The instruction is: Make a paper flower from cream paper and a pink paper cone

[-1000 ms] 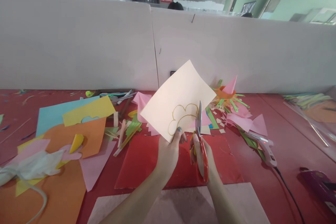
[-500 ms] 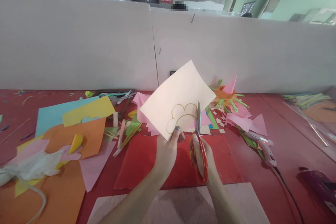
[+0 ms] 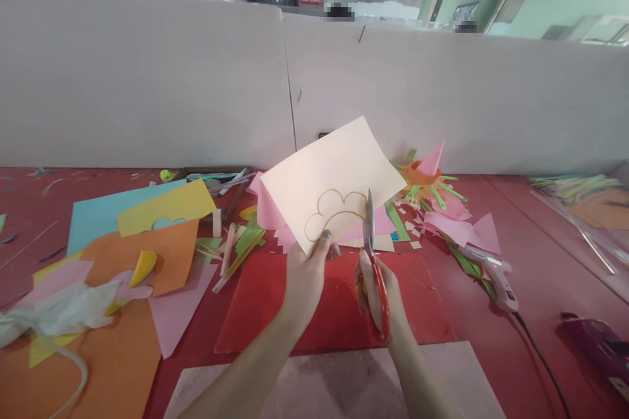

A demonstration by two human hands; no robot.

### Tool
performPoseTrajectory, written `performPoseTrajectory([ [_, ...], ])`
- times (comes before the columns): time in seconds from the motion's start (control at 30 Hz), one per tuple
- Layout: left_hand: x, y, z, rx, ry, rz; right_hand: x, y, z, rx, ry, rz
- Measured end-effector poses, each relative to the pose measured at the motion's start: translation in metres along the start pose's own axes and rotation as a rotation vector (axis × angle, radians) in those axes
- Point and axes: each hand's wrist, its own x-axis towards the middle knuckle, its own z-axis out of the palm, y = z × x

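Observation:
My left hand (image 3: 309,268) pinches the lower left corner of a cream paper sheet (image 3: 329,167), thumb on its face. A scalloped, cloud-like outline in brown-gold line is drawn on the sheet's lower part. Red-handled scissors (image 3: 381,301) are gripped in my right hand (image 3: 388,281), fingers through the loops. Their blades point up and overlap the sheet's lower right edge, close to the right end of the outline. Whether the blades are fully closed I cannot tell. Beneath both hands lies a red board (image 3: 275,308) on the red table.
Coloured paper sheets (image 3: 171,255) and a yellow piece (image 3: 143,268) lie left. An orange-green paper craft (image 3: 422,177) stands behind right. At right are a glue gun (image 3: 498,278) with a cord and a purple object (image 3: 594,340). A white partition (image 3: 147,78) closes off the back.
My left hand has shifted slightly left, turning the cream sheet a little clockwise. The scissors' blades look slightly more upright, while my right hand stays nearly in place.

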Motion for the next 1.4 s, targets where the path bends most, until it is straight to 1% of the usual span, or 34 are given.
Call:
performPoseTrajectory([
  [0.17, 0.005, 0.0, -0.006, 0.017, 0.014, 0.038, -0.003, -0.005, 0.0, -0.031, -0.009, 0.001],
  [0.37, 0.01, 0.0, -0.012, -0.013, 0.044, 0.032, -0.005, -0.004, 0.003, -0.01, -0.016, -0.016],
  [0.47, 0.013, 0.002, -0.015, 0.007, 0.008, 0.028, 0.001, 0.004, 0.001, 0.023, -0.034, -0.024],
  [0.5, 0.014, 0.003, -0.015, 0.024, -0.01, 0.022, 0.004, 0.007, 0.0, 0.044, -0.031, -0.049],
  [0.6, 0.017, 0.005, -0.017, 0.084, -0.053, 0.012, 0.012, 0.013, -0.003, 0.07, -0.088, -0.113],
  [0.9, 0.014, 0.006, -0.016, 0.127, -0.094, 0.028, 0.011, 0.01, -0.002, 0.142, -0.106, -0.129],
  [1.07, 0.013, 0.007, -0.015, 0.146, -0.15, 0.023, 0.009, 0.005, -0.003, 0.1, -0.068, -0.177],
  [1.27, 0.013, 0.007, -0.017, 0.155, -0.171, 0.018, 0.011, 0.005, -0.006, 0.027, -0.044, -0.199],
  [1.37, 0.014, 0.006, -0.019, 0.148, -0.184, 0.015, 0.017, 0.012, -0.009, 0.008, -0.058, -0.178],
  [1.4, 0.015, 0.005, -0.02, 0.146, -0.189, 0.014, 0.019, 0.014, -0.01, 0.01, -0.091, -0.17],
])
